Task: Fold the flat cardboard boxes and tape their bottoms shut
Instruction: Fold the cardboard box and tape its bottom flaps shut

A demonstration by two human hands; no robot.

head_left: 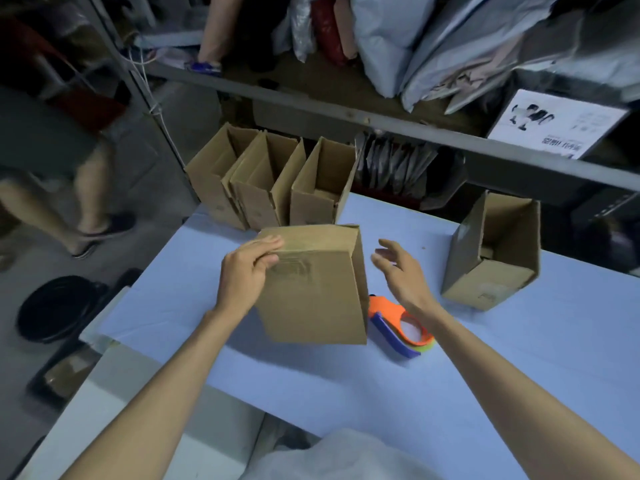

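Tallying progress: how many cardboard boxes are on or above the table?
5. Three boxes line the table's far edge, a fourth box stands at the right, the left hand grips a fifth box. Flaps in that row could hide another.

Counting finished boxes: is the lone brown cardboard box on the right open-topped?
Open: the brown cardboard box shows its inside, flaps up.

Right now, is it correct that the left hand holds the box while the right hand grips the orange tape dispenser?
Not quite: the head view shows the right hand open, empty; the tape dispenser lies on the table below its wrist.
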